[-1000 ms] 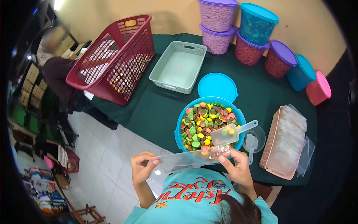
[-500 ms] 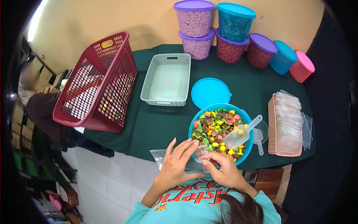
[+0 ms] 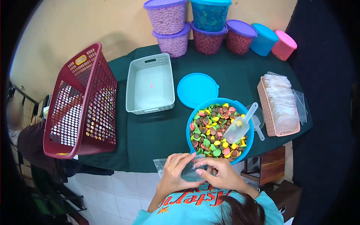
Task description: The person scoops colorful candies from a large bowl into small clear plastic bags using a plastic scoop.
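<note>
My left hand [image 3: 175,173] and my right hand [image 3: 221,175] meet over a small clear plastic bag [image 3: 187,171], both pinching it close to my chest. Just beyond the hands stands a blue tub [image 3: 190,129] full of round sweets in green, yellow, pink and brown. A clear plastic scoop [image 3: 240,125] lies in the tub at its right side, handle pointing up and right. The tub's blue lid [image 3: 197,90] lies flat behind it on the green tablecloth [image 3: 157,131].
A grey basket [image 3: 150,87] sits at the middle left, a tilted red laundry basket [image 3: 80,105] at the far left. A pink tray of clear bags [image 3: 279,105] is on the right. Several lidded tubs [image 3: 210,26] line the wall. A seated person [image 3: 22,127] is at the left edge.
My hands have come together from wide apart, and the stretched-out bag is now bunched between them. The view has swung so the table sits more squarely ahead.
</note>
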The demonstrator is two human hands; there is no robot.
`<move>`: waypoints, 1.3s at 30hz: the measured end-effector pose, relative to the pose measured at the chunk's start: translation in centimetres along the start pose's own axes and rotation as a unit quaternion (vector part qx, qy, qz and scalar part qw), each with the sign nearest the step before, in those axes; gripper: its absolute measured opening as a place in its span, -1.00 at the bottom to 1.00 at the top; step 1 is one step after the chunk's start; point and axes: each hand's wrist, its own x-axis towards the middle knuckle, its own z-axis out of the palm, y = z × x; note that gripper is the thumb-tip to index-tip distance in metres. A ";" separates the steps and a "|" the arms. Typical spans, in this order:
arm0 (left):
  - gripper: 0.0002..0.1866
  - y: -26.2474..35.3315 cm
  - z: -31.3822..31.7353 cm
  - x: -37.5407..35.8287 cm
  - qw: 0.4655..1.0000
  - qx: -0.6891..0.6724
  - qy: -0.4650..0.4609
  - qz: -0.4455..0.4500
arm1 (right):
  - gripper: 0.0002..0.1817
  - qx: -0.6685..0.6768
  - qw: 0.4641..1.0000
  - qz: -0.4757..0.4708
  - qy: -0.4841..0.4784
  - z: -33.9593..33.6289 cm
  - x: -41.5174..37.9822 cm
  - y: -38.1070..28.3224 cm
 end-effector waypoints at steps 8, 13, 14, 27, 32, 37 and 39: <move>-0.30 -2.8 -1.6 0.1 0.990 -0.103 0.096 -0.021 | -0.89 0.008 0.905 -0.260 0.336 -4.2 1.4 1.5; -0.18 -5.5 -2.7 -0.5 0.976 -0.134 0.164 -0.048 | -0.69 -0.049 0.814 -0.122 0.565 -10.6 3.3 6.8; -0.14 -5.8 -2.7 -0.4 0.974 -0.149 0.157 -0.072 | -0.64 -0.063 0.830 -0.069 0.549 -11.3 3.4 7.6; -0.14 -7.2 -1.5 2.7 0.983 -0.155 0.079 -0.052 | -0.69 0.031 0.902 -0.038 0.429 -12.3 3.6 5.6; -0.12 -7.7 -1.7 2.8 0.982 -0.155 0.069 -0.080 | -0.53 -0.185 0.906 -0.026 0.379 -12.6 2.2 3.5; -0.10 -7.9 -2.5 3.6 0.980 -0.130 0.118 -0.093 | -0.48 -0.101 0.928 -0.086 0.349 -12.4 1.0 2.6; -0.10 -8.0 -2.7 3.6 0.976 -0.119 0.155 -0.093 | -0.48 -0.031 0.918 -0.121 0.378 -12.4 1.3 2.8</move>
